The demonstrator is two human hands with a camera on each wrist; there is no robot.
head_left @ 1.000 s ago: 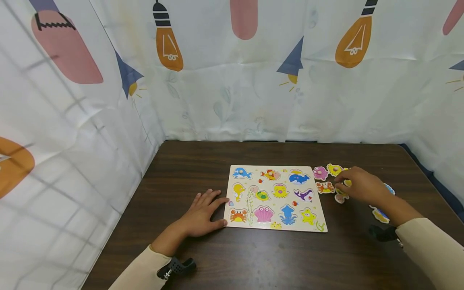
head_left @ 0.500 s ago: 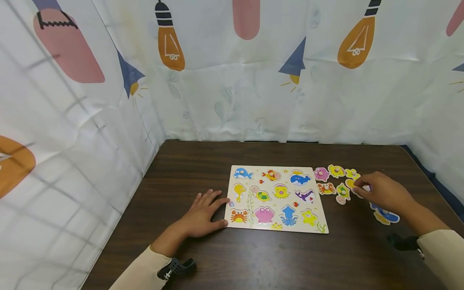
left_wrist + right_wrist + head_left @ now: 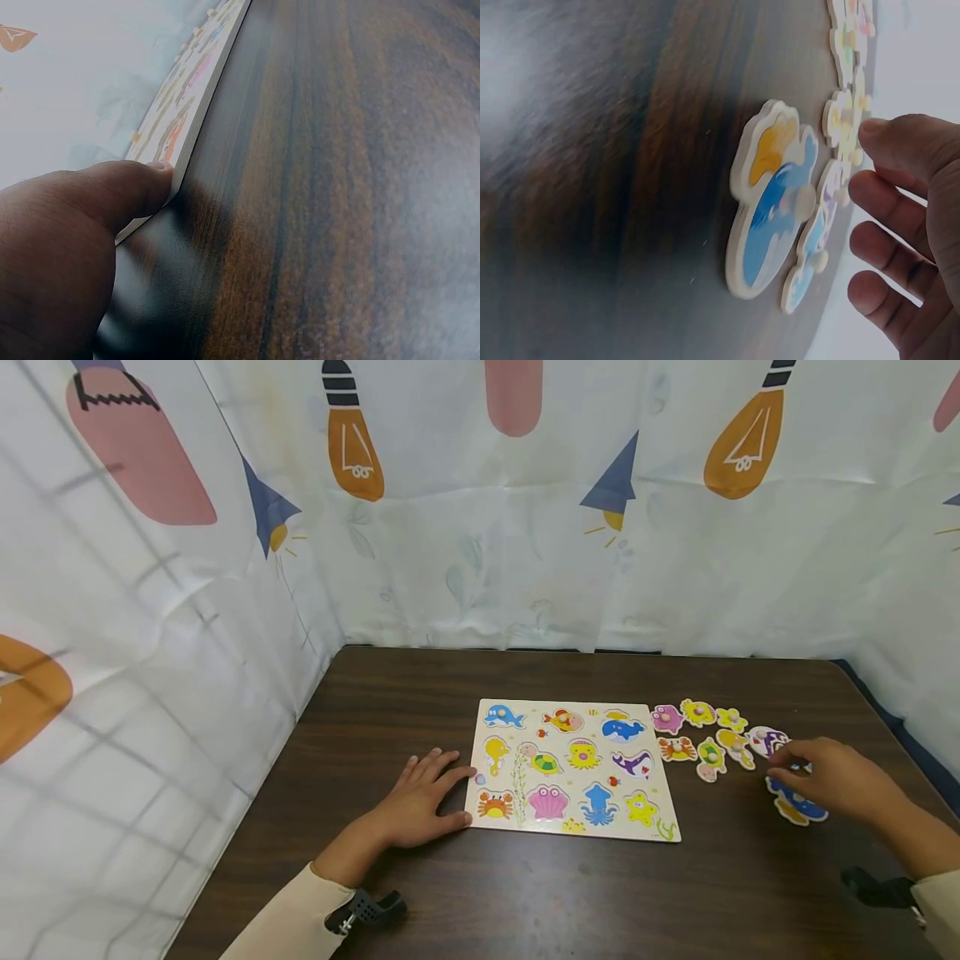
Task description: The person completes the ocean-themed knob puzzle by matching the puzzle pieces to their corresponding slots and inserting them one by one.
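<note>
A wooden sea-animal puzzle board (image 3: 573,802) lies flat on the table. My left hand (image 3: 420,802) rests at its left edge with fingers spread; the thumb (image 3: 142,191) touches the board's corner in the left wrist view. My right hand (image 3: 843,781) hovers over the loose knobbed pieces, fingers loosely bent, nothing seen between them in the right wrist view. Under it lie a blue whale piece (image 3: 772,217) with a yellow part and a light-blue piece (image 3: 802,266), which the hand hides in the head view. A purple whale piece (image 3: 765,741) is just left of the fingers.
More loose pieces sit right of the board: a pink one (image 3: 667,719), a crab (image 3: 677,749), a turtle (image 3: 710,758), a yellow fish (image 3: 698,712), a star (image 3: 731,720) and a seahorse (image 3: 736,748). A printed curtain (image 3: 480,568) hangs behind the table.
My right hand has moved rightward and toward me across the loose pieces, uncovering the turtle, star, seahorse and purple whale. The left hand has stayed at the board.
</note>
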